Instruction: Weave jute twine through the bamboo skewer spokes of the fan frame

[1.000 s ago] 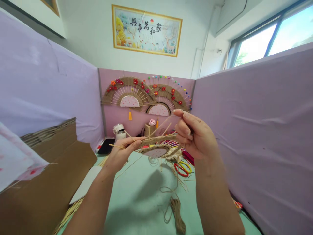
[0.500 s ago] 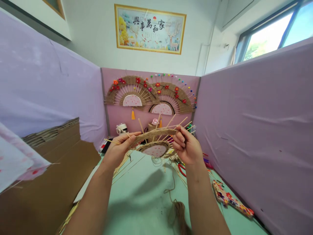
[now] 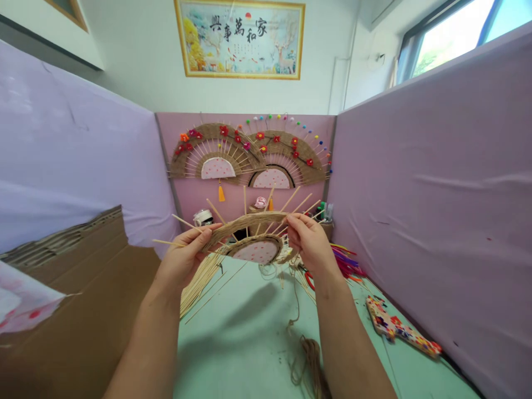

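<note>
Between my two hands a woven fan (image 3: 249, 223) is held up above the table. It has thin wooden sticks spreading outward, a band of brown twine woven through them, and a half-round white base with pink dots. My left hand (image 3: 187, 246) pinches the left end of the twine band, thumb on the near side. My right hand (image 3: 307, 235) grips the band's right end, its fingers curled in. A strand of twine hangs below the fan toward a twine bundle (image 3: 312, 360) on the green table (image 3: 233, 349).
Two finished-looking fans (image 3: 218, 141) with red flowers hang on the pink back panel. Loose sticks (image 3: 203, 282) lie left of centre. A floral glue gun (image 3: 399, 327) and coloured pipe cleaners (image 3: 347, 260) are at the right. Brown cardboard (image 3: 91, 288) stands at the left.
The view has shifted slightly. Both hands still hold the fan, which now shows more of its left sticks; my right hand has turned so its back faces me more.
</note>
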`<control>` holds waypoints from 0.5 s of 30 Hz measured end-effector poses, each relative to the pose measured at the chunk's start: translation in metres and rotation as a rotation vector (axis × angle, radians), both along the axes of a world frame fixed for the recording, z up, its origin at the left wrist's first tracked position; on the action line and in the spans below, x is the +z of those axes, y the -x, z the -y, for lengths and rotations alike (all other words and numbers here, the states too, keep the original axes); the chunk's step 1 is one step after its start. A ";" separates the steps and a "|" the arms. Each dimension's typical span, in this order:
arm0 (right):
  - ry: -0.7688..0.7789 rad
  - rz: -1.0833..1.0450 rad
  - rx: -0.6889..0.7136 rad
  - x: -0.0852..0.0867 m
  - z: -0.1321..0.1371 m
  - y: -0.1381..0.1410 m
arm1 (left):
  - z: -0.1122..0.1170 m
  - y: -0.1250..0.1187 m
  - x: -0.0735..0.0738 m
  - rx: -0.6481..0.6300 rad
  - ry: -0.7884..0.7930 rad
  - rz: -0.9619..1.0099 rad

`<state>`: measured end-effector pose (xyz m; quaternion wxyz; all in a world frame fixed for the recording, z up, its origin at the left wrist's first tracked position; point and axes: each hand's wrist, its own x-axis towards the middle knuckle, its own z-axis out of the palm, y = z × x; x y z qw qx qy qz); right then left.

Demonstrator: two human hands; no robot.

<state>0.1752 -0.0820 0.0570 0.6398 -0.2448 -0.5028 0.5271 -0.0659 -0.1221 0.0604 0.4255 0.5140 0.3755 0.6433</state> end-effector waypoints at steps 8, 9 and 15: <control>-0.137 0.425 -0.076 -0.010 -0.003 -0.001 | -0.002 0.003 0.000 0.032 0.023 -0.002; -0.146 0.412 -0.077 -0.011 -0.002 0.003 | -0.002 0.003 0.000 0.035 0.024 -0.002; -0.143 0.341 -0.076 -0.012 0.005 0.034 | -0.003 0.006 -0.001 0.001 0.026 0.002</control>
